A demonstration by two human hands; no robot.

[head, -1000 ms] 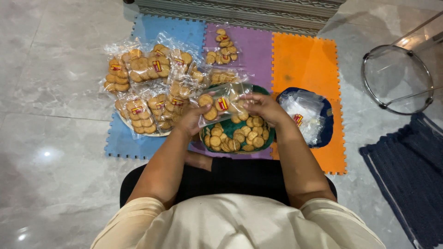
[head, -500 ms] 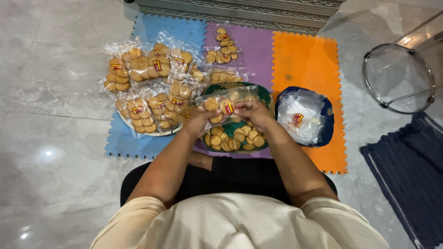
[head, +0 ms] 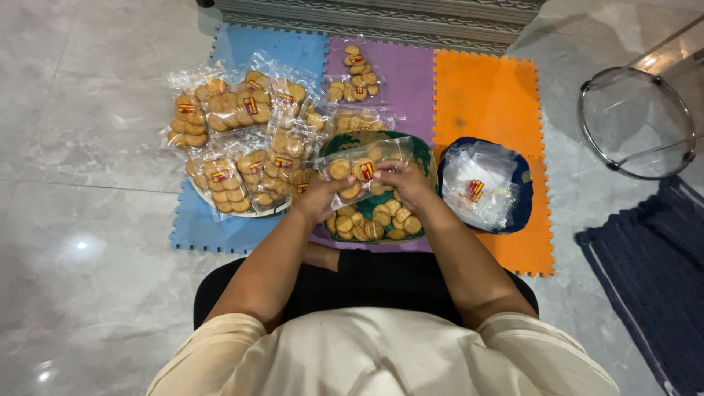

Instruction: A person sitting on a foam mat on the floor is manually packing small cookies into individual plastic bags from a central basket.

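Hands meet over a green bowl [head: 422, 150] of loose round cookies [head: 370, 220]: the left hand [head: 317, 198] and right hand [head: 407, 183] each have fingers curled tight on one clear bag of cookies [head: 359, 170], held just above the bowl. Filled cookie bags [head: 242, 139] lie heaped to the left; empty bags [head: 480, 187] fill a blue bowl to the right.

A bowl of biscuits [head: 374, 220] sits on the foam mat [head: 484, 95] before the person. A heap of filled bags [head: 242, 139] lies to its left, a bowl of empty bags [head: 488, 187] to its right, 1 filled bag [head: 353, 73] behind. A wire stand [head: 636, 121] stands on the floor, far right.
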